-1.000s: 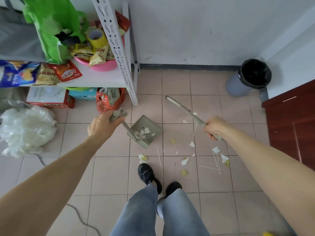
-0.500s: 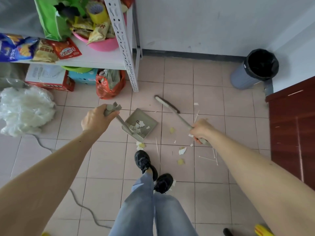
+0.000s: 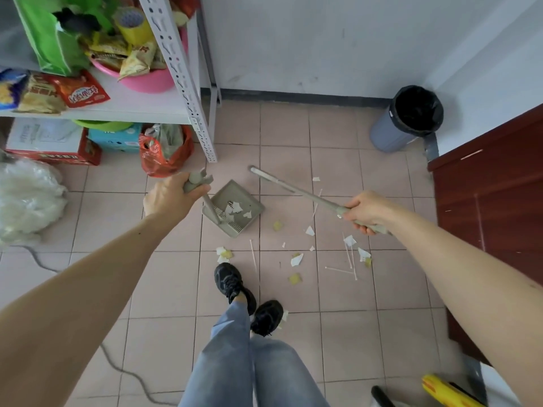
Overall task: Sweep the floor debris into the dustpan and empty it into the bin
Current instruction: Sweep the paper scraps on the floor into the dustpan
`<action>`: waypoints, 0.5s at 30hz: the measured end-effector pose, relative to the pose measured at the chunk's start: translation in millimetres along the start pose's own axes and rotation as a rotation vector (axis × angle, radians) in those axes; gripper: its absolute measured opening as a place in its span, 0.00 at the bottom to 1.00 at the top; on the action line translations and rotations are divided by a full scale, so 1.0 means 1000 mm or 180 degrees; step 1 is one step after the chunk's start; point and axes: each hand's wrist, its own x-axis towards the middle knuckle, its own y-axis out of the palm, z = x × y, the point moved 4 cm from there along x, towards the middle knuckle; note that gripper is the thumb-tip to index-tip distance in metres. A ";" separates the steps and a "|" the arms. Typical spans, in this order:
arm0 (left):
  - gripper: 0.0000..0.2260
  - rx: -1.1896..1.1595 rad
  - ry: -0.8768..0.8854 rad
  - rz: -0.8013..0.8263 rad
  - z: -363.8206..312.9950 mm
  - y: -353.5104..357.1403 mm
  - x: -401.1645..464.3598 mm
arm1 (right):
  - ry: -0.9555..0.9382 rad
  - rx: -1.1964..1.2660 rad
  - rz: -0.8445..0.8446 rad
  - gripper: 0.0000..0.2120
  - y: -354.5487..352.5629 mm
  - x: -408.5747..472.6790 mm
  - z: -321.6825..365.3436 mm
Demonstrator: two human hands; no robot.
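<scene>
My left hand (image 3: 170,196) grips the top of the handle of a grey-green dustpan (image 3: 235,198), which stands on the tiled floor and holds a few white paper scraps. My right hand (image 3: 365,212) grips the handle of a matching broom (image 3: 289,186); its far end lies up and left, beyond the pan. Paper scraps (image 3: 296,259), yellow bits and thin white sticks lie scattered on the floor between the pan, my shoes and my right arm. A grey bin (image 3: 410,118) with a black liner stands in the far right corner.
A white metal shelf (image 3: 179,71) loaded with snack bags and a pink basin stands at the left, with boxes and a red bag (image 3: 164,149) beneath. A white plastic heap (image 3: 28,198) and a cable lie left. A dark red cabinet (image 3: 493,201) is on the right.
The view has shifted back and forth. The broom's far end swung left toward the pan and has come back to the right; the dustpan stays put in my left hand.
</scene>
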 end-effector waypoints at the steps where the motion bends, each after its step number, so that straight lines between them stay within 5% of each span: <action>1: 0.16 0.0011 0.0054 0.0032 -0.008 0.001 0.001 | 0.0042 0.0046 -0.0113 0.13 -0.004 0.005 -0.011; 15: 0.13 0.0089 0.0742 0.0414 -0.104 0.047 0.026 | 0.0949 0.0761 -0.0927 0.07 -0.020 0.065 -0.109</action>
